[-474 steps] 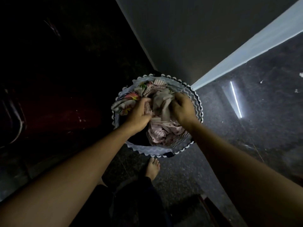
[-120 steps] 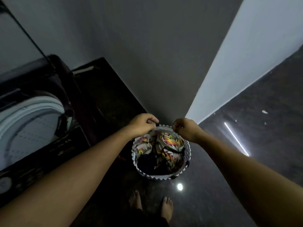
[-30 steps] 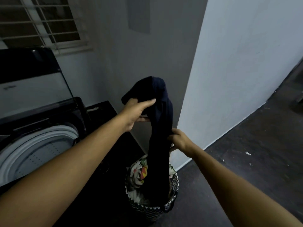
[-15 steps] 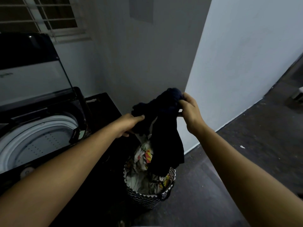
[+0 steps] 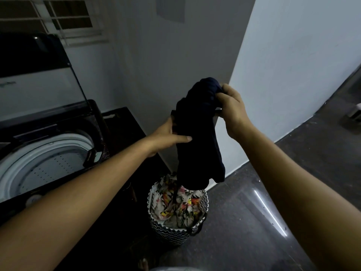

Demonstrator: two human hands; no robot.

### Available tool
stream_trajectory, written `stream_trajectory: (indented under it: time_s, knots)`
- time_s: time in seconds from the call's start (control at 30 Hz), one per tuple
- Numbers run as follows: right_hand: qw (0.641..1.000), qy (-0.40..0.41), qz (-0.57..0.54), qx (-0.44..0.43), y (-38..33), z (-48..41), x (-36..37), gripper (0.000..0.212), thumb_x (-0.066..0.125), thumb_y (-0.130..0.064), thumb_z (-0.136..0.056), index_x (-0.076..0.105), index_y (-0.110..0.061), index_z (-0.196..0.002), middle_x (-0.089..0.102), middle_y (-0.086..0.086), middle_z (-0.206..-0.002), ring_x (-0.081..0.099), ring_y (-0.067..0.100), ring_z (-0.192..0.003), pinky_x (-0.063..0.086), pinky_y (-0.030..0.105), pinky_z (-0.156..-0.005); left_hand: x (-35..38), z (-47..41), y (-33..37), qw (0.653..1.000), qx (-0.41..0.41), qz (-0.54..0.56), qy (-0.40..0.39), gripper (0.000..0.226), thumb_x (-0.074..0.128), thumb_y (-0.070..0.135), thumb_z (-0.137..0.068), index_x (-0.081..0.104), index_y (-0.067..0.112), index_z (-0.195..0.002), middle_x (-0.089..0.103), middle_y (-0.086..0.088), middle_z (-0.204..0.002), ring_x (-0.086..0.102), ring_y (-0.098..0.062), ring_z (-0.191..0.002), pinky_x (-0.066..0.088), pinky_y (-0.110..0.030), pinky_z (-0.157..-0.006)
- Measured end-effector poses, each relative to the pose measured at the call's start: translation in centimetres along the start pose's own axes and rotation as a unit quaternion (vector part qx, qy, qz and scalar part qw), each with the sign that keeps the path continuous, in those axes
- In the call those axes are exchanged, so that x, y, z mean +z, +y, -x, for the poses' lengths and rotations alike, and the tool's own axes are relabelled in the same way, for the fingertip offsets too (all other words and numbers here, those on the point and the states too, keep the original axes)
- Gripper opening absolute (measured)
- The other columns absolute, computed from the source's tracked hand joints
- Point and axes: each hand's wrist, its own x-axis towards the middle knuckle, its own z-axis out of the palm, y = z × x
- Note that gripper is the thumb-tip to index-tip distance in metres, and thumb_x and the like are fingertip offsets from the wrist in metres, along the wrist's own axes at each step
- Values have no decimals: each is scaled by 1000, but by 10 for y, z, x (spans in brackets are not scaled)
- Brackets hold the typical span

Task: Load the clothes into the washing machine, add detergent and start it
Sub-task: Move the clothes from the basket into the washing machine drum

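Note:
A dark navy garment hangs in the air above the laundry basket. My right hand grips its bunched top. My left hand holds its left side, thumb laid across the cloth. The basket has a black and white zigzag pattern and holds a bright patterned cloth. At the left stands a top-loading washing machine with its lid raised and its white perforated drum showing.
A grey wall corner rises just behind the garment. A barred window sits above the machine. A dark low surface lies between machine and wall. Dark glossy floor spreads to the right.
The garment has been lifted higher, so its hem now hangs above the basket. My right hand stays on its bunched top and my left hand has moved onto its side.

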Motion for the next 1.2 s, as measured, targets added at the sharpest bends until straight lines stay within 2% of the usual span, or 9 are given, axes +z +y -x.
stream_trajectory:
  time_s: [0.1, 0.17, 0.27, 0.37, 0.53, 0.73, 0.9, 1.03, 1.2]
  knots:
    - [999, -42, -12, -14, -6, 5, 9, 21, 46, 2, -92, 62, -8, -101, 64, 6, -84, 63, 17, -75, 52, 29, -60, 15, -5, 11, 998, 34, 42, 33, 88, 91, 33, -72, 40, 26, -144, 59, 14, -130, 60, 0, -116, 51, -17, -93]
    - [996, -84, -7, -34, -9, 5, 11, 14, 55, 0, -92, 64, -7, -100, 67, 9, -87, 66, 19, -77, 54, 33, -64, 26, -10, 19, 992, 13, 100, 79, 55, 88, 36, -75, 62, 30, -123, 70, 10, -116, 68, -2, -103, 57, -22, -86]
    - [993, -108, -5, -48, -1, 6, 5, 21, 69, -8, -91, 63, -3, -110, 70, 9, -98, 69, 20, -88, 55, 35, -77, 31, -15, 35, 972, -41, 183, 142, 22, 76, 32, -89, 63, 33, -106, 71, 7, -102, 67, -7, -87, 60, -30, -77]
    - [993, -76, 69, -50, 35, 12, -11, 47, 84, -32, -81, 60, -21, -119, 69, -4, -118, 67, 13, -109, 55, 35, -93, 27, -16, 46, 961, -52, 222, 159, 44, 77, 35, -87, 63, 19, -127, 73, 0, -109, 70, -13, -91, 59, -26, -65]
    - [957, -181, 184, 133, 118, 37, -20, 95, 91, -54, -62, 42, -31, -139, 62, -9, -127, 63, 8, -114, 55, 35, -98, 15, -10, 82, 954, 25, 251, 163, 56, 81, 42, -82, 60, 23, -131, 73, 4, -117, 71, -14, -105, 63, -39, -76]
    - [962, -107, 190, 163, 128, 25, -12, 22, 61, -14, -81, 66, -18, -103, 73, 11, -94, 70, 37, -91, 57, 52, -78, -8, 5, 97, 958, 67, 181, 211, 65, 85, 48, -76, 60, 28, -133, 70, 13, -119, 68, -6, -106, 60, -31, -88]
    - [994, 29, 30, 101, 70, 5, -19, 28, 45, -7, -94, 68, -10, -109, 71, 1, -84, 65, 10, -68, 48, 22, -54, -49, 20, 74, 943, 63, 135, 298, 82, 87, 48, -73, 52, 24, -143, 61, 20, -114, 58, 9, -97, 46, -10, -81]
    - [996, -40, -14, 77, 20, -19, -9, 30, 46, -2, -96, 69, -16, -109, 75, 0, -82, 71, 16, -70, 52, 24, -53, -66, 30, 51, 943, 28, 114, 310, 84, 89, 47, -70, 53, 21, -142, 63, 14, -122, 61, 5, -96, 48, -9, -73]
    - [994, -94, 6, 47, -20, -42, 34, 32, 44, -1, -96, 66, -13, -116, 75, 10, -98, 72, 31, -86, 59, 34, -63, -87, 41, 41, 939, 16, 115, 324, 79, 87, 48, -72, 56, 23, -140, 67, 7, -125, 67, -8, -105, 55, -22, -88]
